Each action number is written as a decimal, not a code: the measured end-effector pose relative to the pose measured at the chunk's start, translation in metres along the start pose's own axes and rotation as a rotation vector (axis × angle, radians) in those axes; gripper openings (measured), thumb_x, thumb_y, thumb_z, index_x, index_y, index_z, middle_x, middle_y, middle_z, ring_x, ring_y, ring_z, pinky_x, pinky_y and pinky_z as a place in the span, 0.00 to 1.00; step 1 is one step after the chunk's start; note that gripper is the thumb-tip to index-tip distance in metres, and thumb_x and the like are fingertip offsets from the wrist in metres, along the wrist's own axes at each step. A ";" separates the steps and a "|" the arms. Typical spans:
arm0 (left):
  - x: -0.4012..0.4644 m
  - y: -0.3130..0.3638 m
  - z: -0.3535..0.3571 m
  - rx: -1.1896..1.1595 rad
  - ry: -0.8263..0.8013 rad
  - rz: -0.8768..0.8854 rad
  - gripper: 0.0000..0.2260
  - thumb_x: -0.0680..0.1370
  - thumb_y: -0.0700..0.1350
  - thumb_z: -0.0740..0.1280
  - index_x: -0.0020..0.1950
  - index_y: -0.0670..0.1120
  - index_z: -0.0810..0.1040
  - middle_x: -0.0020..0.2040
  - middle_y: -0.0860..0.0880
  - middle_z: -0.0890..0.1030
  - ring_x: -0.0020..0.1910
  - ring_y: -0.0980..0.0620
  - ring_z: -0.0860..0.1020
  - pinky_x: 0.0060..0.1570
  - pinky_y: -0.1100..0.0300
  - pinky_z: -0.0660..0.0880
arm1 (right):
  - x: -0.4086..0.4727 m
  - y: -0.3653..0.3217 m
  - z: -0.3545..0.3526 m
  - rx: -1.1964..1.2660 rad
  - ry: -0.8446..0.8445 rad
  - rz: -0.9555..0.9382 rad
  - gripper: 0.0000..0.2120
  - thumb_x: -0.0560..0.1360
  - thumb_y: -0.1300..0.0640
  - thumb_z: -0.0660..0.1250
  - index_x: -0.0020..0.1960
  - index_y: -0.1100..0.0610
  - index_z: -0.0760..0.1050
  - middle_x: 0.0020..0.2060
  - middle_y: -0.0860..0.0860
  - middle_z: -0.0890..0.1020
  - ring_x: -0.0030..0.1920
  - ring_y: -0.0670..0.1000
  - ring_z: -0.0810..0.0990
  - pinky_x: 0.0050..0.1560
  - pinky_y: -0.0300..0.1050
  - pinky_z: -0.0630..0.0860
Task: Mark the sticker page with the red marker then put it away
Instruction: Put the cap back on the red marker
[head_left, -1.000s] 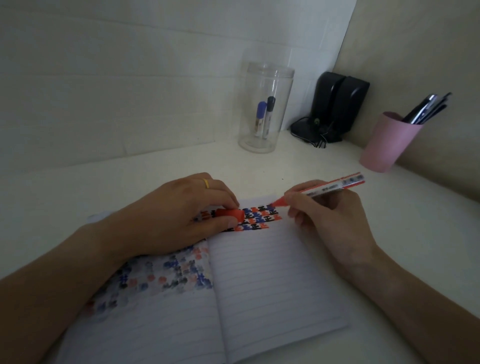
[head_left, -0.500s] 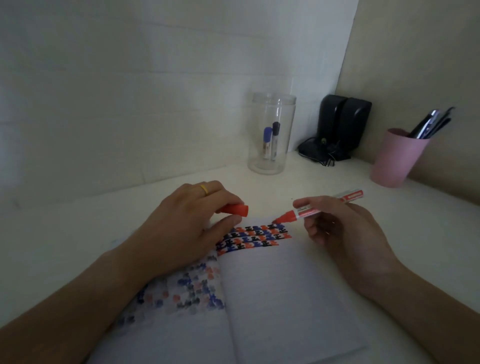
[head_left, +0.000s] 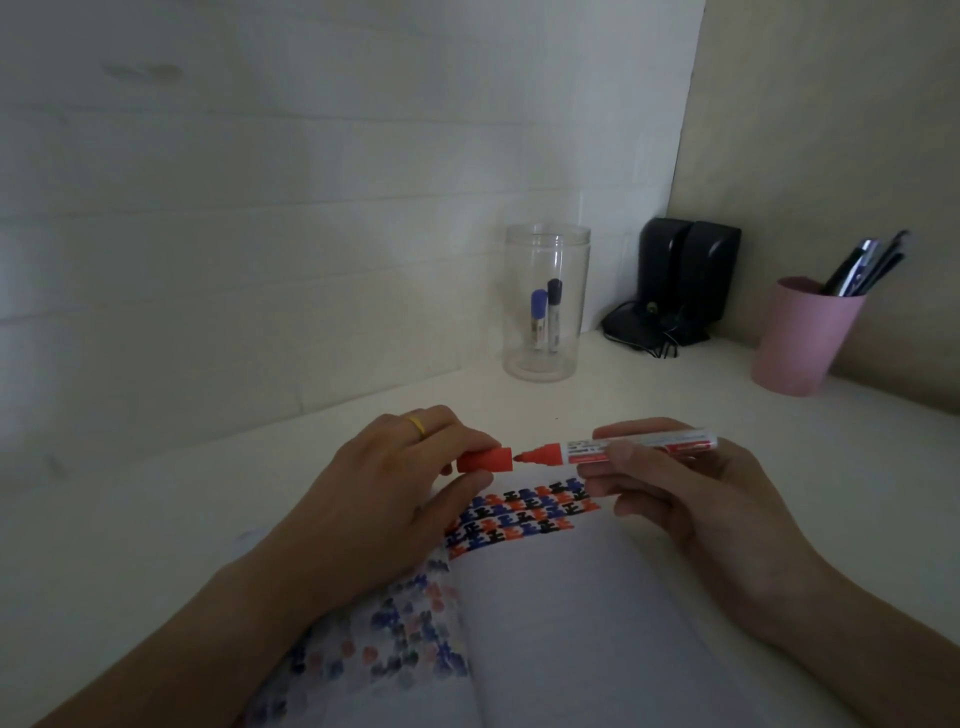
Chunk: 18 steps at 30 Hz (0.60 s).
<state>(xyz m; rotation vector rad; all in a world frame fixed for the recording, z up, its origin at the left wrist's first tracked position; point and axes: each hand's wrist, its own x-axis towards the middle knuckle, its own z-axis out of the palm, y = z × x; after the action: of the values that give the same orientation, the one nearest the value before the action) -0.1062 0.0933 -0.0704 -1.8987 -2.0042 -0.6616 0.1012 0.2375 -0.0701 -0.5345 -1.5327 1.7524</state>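
Note:
An open notebook (head_left: 561, 613) lies on the white desk in front of me. Rows of red, blue and black marks (head_left: 524, 512) run across the top of its right page. My right hand (head_left: 691, 499) holds the red marker (head_left: 623, 448) level above the page, its red tip pointing left. My left hand (head_left: 384, 493), with a gold ring, pinches the red cap (head_left: 485, 460). The cap's mouth sits right at the marker's tip, almost touching it.
A clear plastic jar (head_left: 545, 304) with a blue and a dark marker stands at the back by the wall. Two black speakers (head_left: 685, 280) with cables fill the corner. A pink cup (head_left: 802, 338) of pens is at the right.
My right hand lifted the marker off the page and turned it level. My left hand raised the cap from the page up to the marker's tip. The view tilted upward.

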 end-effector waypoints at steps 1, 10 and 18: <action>0.000 0.001 -0.001 -0.004 0.002 0.009 0.16 0.82 0.58 0.57 0.63 0.54 0.77 0.51 0.59 0.79 0.45 0.60 0.74 0.46 0.70 0.67 | 0.000 0.000 0.000 -0.008 -0.005 0.001 0.14 0.66 0.59 0.73 0.49 0.63 0.86 0.43 0.63 0.89 0.40 0.54 0.89 0.35 0.36 0.82; -0.001 0.009 -0.006 -0.081 0.065 0.074 0.15 0.81 0.56 0.61 0.64 0.54 0.78 0.52 0.57 0.81 0.47 0.57 0.78 0.46 0.60 0.78 | -0.005 -0.004 0.003 -0.075 -0.121 0.007 0.14 0.64 0.57 0.76 0.48 0.58 0.88 0.46 0.59 0.89 0.45 0.53 0.88 0.41 0.38 0.83; -0.002 0.016 -0.013 -0.113 0.185 0.162 0.11 0.74 0.47 0.75 0.54 0.46 0.84 0.48 0.53 0.86 0.44 0.57 0.82 0.45 0.66 0.78 | -0.006 -0.004 0.001 -0.102 -0.131 0.015 0.11 0.64 0.59 0.76 0.46 0.61 0.87 0.45 0.61 0.89 0.46 0.57 0.88 0.41 0.38 0.83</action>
<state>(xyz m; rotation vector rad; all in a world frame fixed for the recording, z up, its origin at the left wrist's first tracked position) -0.0911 0.0854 -0.0586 -1.9588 -1.7129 -0.8863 0.1051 0.2319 -0.0673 -0.4909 -1.7205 1.7578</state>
